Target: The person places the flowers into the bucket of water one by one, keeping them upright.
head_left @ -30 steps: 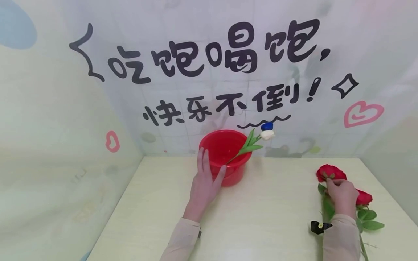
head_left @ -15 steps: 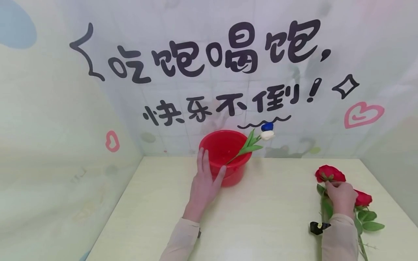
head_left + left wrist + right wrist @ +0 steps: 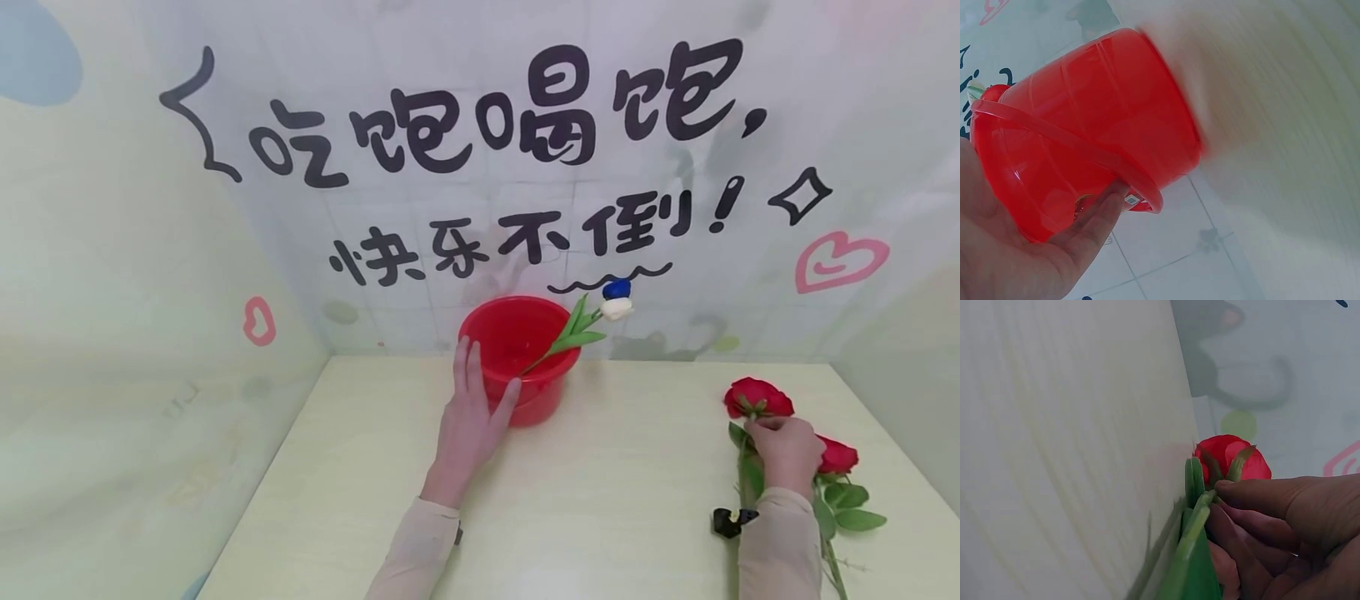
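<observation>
My left hand (image 3: 471, 433) rests against the near left side of a red bucket (image 3: 536, 404), fingers over the left rim and thumb on its front. Seen from the left wrist, those fingers (image 3: 1100, 219) lie along the bucket wall beside its red handle (image 3: 1054, 131). A blue tulip (image 3: 617, 289) and a white tulip (image 3: 617, 309) lean out over the bucket's right rim. My right hand (image 3: 787, 450) pinches the stem of a red rose (image 3: 757, 397) just under the bloom. In the right wrist view, thumb and finger meet on the green stem (image 3: 1192, 534).
Another red rose (image 3: 838, 456) with green leaves (image 3: 858, 520) lies right of my right hand on the pale tabletop (image 3: 600, 500). A small black object (image 3: 731, 522) sits beside the right sleeve. Behind the table hangs a printed backdrop (image 3: 420, 50).
Slightly left and down, the right hand has shifted along with the rose it pinches. The left hand keeps its place on the bucket, and the tulips look the same.
</observation>
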The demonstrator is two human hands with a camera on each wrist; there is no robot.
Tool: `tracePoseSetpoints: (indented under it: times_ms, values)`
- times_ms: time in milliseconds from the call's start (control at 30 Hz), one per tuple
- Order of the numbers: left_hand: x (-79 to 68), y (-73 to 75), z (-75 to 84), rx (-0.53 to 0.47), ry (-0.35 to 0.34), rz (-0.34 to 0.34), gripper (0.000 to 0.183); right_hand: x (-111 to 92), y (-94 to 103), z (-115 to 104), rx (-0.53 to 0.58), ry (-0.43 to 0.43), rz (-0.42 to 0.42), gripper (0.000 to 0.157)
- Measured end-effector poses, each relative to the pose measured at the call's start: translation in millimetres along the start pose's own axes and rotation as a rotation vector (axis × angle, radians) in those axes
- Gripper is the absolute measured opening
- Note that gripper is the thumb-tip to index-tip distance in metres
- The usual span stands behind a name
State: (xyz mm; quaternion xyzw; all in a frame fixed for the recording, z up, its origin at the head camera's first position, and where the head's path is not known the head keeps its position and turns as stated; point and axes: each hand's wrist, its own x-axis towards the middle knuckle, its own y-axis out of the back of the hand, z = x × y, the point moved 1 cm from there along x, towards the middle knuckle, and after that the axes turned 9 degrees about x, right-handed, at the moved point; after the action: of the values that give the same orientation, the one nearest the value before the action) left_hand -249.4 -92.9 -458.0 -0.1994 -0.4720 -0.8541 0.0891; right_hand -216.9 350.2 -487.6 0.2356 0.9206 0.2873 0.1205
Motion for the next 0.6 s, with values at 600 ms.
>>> tracePoseSetpoints:
  times_ms: [600]
  values:
    - [-1.7, 0.6, 1.3, 0.017, -0.015, 0.024, 0.101, 3.2, 5.5, 4.0, 0.120, -0.055, -0.039, 0.042]
